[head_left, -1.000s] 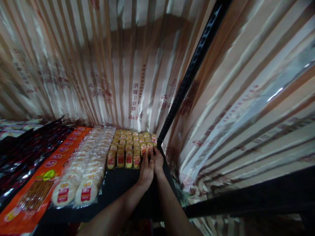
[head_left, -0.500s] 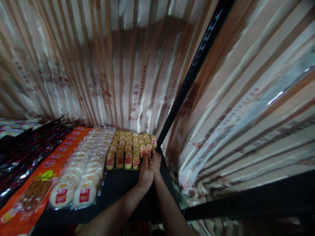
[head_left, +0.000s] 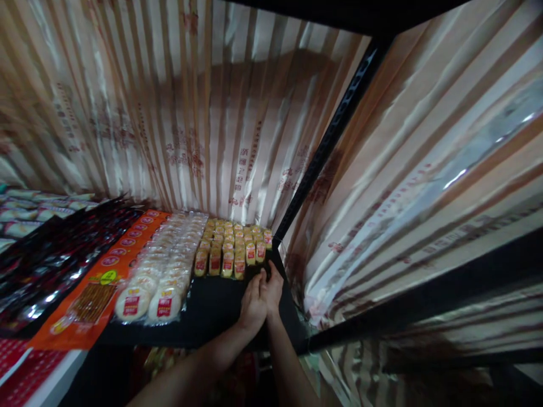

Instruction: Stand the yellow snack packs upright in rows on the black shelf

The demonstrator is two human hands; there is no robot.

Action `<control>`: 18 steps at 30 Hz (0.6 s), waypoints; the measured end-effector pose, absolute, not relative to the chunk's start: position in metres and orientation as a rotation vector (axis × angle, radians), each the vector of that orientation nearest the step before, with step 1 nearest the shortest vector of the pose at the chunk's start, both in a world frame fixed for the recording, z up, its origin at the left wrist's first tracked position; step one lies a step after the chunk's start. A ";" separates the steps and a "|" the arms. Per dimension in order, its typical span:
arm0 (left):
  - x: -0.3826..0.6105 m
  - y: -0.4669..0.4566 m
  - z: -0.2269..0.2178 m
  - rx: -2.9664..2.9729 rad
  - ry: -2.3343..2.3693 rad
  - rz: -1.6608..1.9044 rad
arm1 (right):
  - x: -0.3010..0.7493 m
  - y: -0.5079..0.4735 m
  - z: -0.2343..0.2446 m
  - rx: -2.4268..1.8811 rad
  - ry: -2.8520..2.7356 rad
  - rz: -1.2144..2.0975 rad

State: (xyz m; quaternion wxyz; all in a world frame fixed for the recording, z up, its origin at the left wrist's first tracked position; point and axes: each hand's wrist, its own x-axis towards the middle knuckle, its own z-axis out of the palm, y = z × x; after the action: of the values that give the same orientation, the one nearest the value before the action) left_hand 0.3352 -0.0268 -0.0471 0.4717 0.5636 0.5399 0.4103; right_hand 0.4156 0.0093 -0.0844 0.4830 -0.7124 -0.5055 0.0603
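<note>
My left hand and my right hand are side by side, touching or nearly so, over the black shelf near its right corner. Both have their fingers stretched forward, and no held thing shows in either. Just beyond the fingertips stand rows of small yellow wrapped cakes with red labels. The right-hand columns, where a cake with a red label stands at the front, begin farther back than the left ones. A gap of bare shelf separates these cakes from my fingers.
Left of the cakes lie two rows of round white packaged biscuits, an orange bag of stick snacks and dark shiny packets. A black slotted post rises at the back right corner. Pleated printed curtains hang behind and to the right.
Both hands have drawn back from the front of the right-hand cake columns, leaving bare shelf between. The view has shifted, so more of the shelf's front edge and an upper black bar show.
</note>
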 end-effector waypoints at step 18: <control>0.160 -0.204 -0.099 1.434 1.441 0.658 | 0.272 -0.172 -0.136 -1.739 -1.695 0.902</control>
State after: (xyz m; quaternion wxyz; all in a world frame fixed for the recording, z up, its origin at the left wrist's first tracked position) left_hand 0.1605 -0.2037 -0.0987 0.4814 0.5882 0.5912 0.2698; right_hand 0.2725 -0.1719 -0.1355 0.2719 -0.6459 -0.6298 0.3351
